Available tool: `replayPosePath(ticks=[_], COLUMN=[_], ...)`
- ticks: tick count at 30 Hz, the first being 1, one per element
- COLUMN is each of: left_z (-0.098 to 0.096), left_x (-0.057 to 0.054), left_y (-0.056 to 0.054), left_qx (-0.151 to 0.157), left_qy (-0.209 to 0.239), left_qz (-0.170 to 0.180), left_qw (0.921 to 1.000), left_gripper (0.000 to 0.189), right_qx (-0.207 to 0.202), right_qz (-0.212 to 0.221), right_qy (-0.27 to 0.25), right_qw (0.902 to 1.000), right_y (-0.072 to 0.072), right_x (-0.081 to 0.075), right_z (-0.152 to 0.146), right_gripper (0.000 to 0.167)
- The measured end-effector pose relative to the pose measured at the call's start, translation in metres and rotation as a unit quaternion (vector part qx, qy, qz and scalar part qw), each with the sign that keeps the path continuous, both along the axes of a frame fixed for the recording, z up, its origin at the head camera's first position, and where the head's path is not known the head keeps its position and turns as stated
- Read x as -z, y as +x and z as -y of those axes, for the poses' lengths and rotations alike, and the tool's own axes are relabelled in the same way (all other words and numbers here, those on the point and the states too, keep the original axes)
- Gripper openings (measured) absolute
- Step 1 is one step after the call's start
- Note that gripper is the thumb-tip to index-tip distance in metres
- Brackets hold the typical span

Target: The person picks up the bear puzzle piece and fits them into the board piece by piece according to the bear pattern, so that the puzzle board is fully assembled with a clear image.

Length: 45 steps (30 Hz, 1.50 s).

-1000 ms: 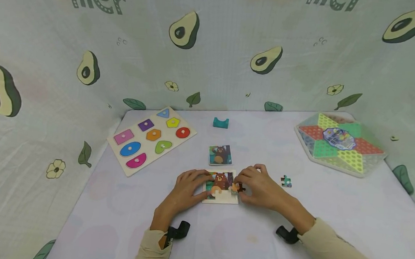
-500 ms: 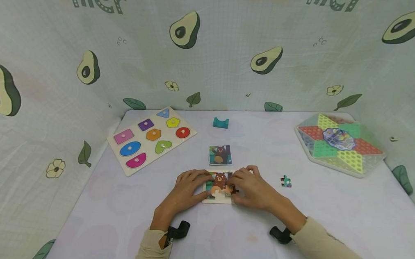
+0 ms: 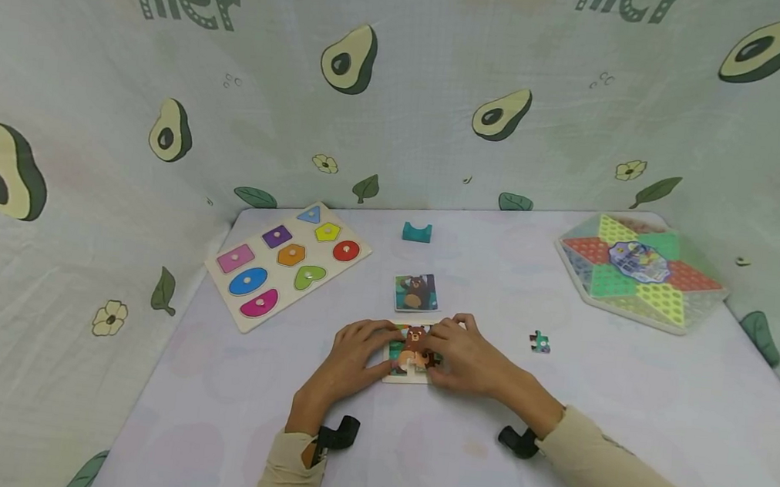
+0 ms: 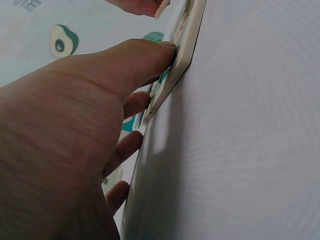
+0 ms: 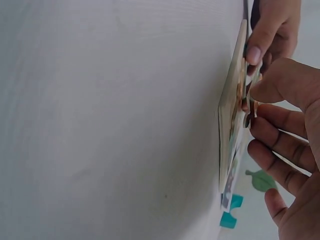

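Observation:
A small wooden jigsaw board [image 3: 407, 380] with a brown bear picture lies in front of me on the table. My left hand [image 3: 352, 352] rests at its left side, thumb and index finger spread over the tray's edge, as the left wrist view also shows the thumb [image 4: 160, 55] on the rim. Over the board's right part, my right hand [image 3: 473, 361] pinches a jigsaw piece [image 5: 251, 107] between thumb and fingers, tilted close above the picture. Its fingers hide part of the bear. Another jigsaw piece [image 3: 539, 342], teal, lies loose to the right.
A bear picture card [image 3: 417, 292] lies just beyond the board, with a teal arched block [image 3: 417, 233] behind it. At the back left is a shape puzzle board [image 3: 313, 248] with coloured pieces; at the back right, a hexagonal star-patterned game box [image 3: 638, 269].
My right hand has moved left with the jigsaw piece, from beside the board's right edge to over the picture. The left hand has stayed in place on the board.

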<state>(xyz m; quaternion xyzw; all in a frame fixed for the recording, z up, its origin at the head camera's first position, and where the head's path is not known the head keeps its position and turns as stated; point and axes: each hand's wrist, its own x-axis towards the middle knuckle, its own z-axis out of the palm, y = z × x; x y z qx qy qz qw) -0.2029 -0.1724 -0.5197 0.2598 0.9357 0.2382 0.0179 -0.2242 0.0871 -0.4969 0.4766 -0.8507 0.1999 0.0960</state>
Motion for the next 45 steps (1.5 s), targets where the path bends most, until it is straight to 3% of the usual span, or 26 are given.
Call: replayPosePath(ticks=[13,36,45], left_z=[-0.001,0.000,0.000], left_x=[0.000,0.000,0.002], left_y=[0.001,-0.003,-0.002], left_qx=[-0.005,0.000,-0.005], left_qy=[-0.003,-0.006,-0.009], left_qz=[-0.004,-0.009,-0.014], left_qw=[1.0000,0.9999,0.9999], left_gripper=[0.046,0.046,0.046], right_qx=[0.003,-0.002,0.001], right_qz=[0.020,-0.031,-0.032], right_qy=[0.027,0.037,0.099], right_qw=[0.9994,0.9988,0.9946], right_y=[0.003,0.004,0.011], right_x=[0.001,0.000,-0.005], right_z=[0.011,0.012,0.011], right_gripper=[0.026,0.013,0.013])
